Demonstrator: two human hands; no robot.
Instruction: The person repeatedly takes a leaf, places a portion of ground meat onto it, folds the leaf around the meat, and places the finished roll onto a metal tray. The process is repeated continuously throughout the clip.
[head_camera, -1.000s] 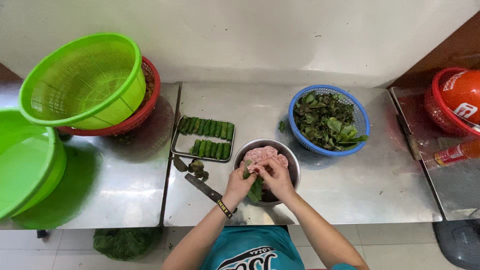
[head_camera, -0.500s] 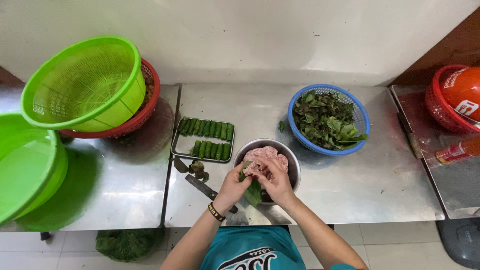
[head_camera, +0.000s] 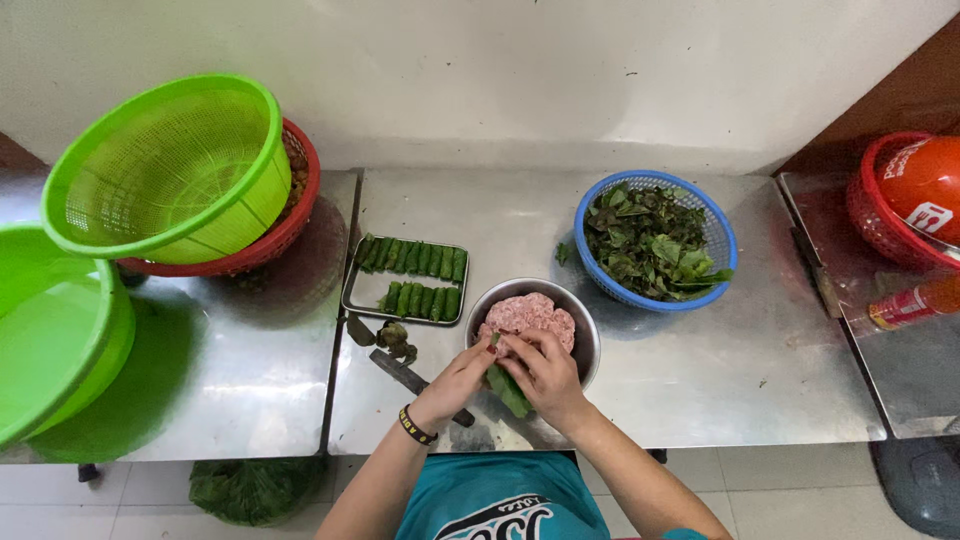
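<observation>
A green leaf roll (head_camera: 507, 388) lies between the person's two hands, just in front of the metal bowl's near rim. The left hand (head_camera: 455, 382) has its fingers curled against the roll's left side, and the right hand (head_camera: 545, 372) closes over its upper end from the right, so both hands are clamped on the one roll, fingertips nearly meeting above it. A dark band sits on the left wrist.

The metal bowl (head_camera: 582, 322) holds a mound of pink minced meat (head_camera: 528, 315) and touches the right hand at its front edge. Just left of the bowl, a shallow metal tray (head_camera: 357, 297) carries finished rolls (head_camera: 412, 279) in two rows; the back row looks like about eight and the front row about five, though the exact count is hard to tell. Near the tray's front corner lie a few loose leaf scraps (head_camera: 392, 336), and a knife (head_camera: 402, 371) rests on the tabletop (head_camera: 720, 370) beside the left hand.

Behind and to the right of the bowl, one blue basket (head_camera: 718, 235) is filled with loose green leaves (head_camera: 648, 240). At the left, one green colander (head_camera: 165, 170) is tilted inside a red basket (head_camera: 300, 200), and one green basin (head_camera: 55, 330) stands nearer the edge. At the far right is another red basket (head_camera: 872, 215).
</observation>
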